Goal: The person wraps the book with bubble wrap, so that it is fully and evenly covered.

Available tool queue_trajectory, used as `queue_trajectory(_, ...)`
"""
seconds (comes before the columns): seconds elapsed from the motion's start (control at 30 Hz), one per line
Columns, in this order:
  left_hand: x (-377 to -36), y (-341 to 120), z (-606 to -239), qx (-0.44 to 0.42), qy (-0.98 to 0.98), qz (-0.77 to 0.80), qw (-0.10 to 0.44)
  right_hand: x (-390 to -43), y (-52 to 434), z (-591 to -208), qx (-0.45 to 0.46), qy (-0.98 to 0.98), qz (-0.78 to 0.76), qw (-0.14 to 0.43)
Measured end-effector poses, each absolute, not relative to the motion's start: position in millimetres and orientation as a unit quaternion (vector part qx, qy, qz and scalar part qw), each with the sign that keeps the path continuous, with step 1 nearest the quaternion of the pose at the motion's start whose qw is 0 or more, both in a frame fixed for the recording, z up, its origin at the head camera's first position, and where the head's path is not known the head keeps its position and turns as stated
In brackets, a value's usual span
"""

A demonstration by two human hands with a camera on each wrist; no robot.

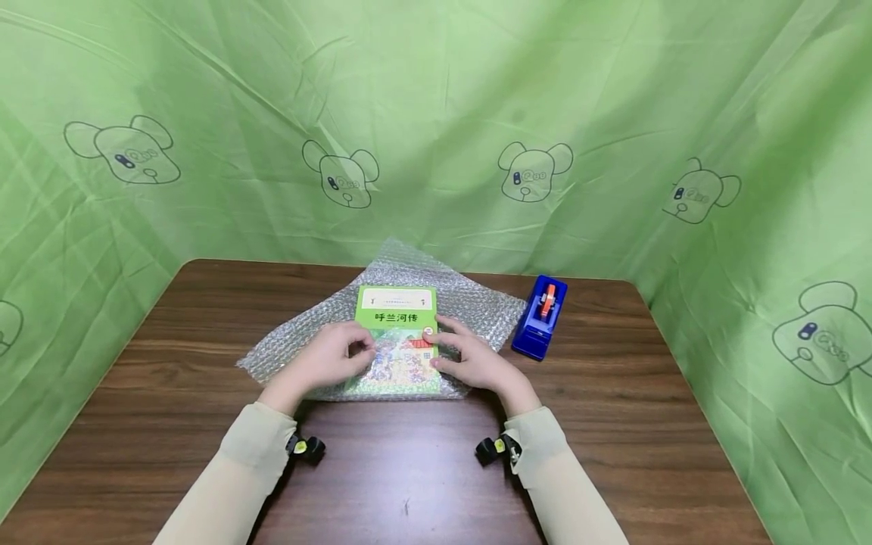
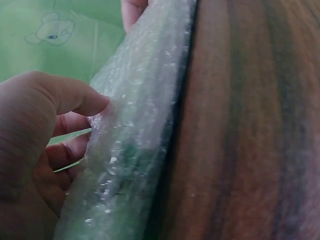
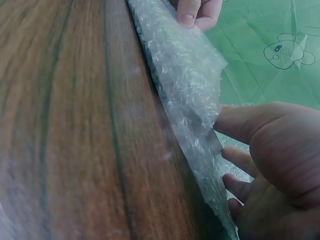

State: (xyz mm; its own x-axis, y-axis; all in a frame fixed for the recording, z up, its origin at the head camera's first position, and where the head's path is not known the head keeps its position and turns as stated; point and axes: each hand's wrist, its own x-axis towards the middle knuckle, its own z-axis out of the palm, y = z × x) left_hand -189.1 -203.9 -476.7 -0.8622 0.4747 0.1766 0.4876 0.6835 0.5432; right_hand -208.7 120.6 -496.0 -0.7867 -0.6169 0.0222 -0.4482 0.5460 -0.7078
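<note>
A green book (image 1: 395,299) with a picture cover lies on a sheet of bubble wrap (image 1: 412,261), whose near part is folded up over the book's lower cover. From the left, my left hand (image 1: 330,354) pinches this folded wrap (image 2: 135,100), thumb on top and fingertips behind its edge. Over the book's right edge, my right hand (image 1: 480,363) rests with fingers apart and slightly bent. Its thumb (image 3: 235,122) touches the side of the folded wrap in the right wrist view, while the other fingertips lie along the edge below.
A blue tape dispenser (image 1: 533,339) with an orange-red roll (image 1: 547,300) stands right of the wrap. The brown wooden table (image 1: 409,469) ends at a green cloth backdrop (image 1: 436,113) with printed bear heads, which also hangs along both sides.
</note>
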Motion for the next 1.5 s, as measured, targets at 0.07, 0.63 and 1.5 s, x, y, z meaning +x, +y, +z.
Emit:
queue_trajectory(0.07,-189.1,-203.3,-478.1,-0.261,-0.92,-0.293,0.015,-208.8,120.5,-496.8,-0.305,0.872,-0.365,0.114)
queue_trajectory(0.63,-189.4,-201.2,-481.4,-0.224,-0.925,-0.308,0.002,-209.1,118.8,-497.3,-0.319,0.875,-0.35,0.105)
queue_trajectory(1.5,-191.5,-205.4,-483.3,-0.266,-0.912,-0.313,-0.022,-206.5,111.5,-492.8,-0.269,0.895,-0.341,0.1)
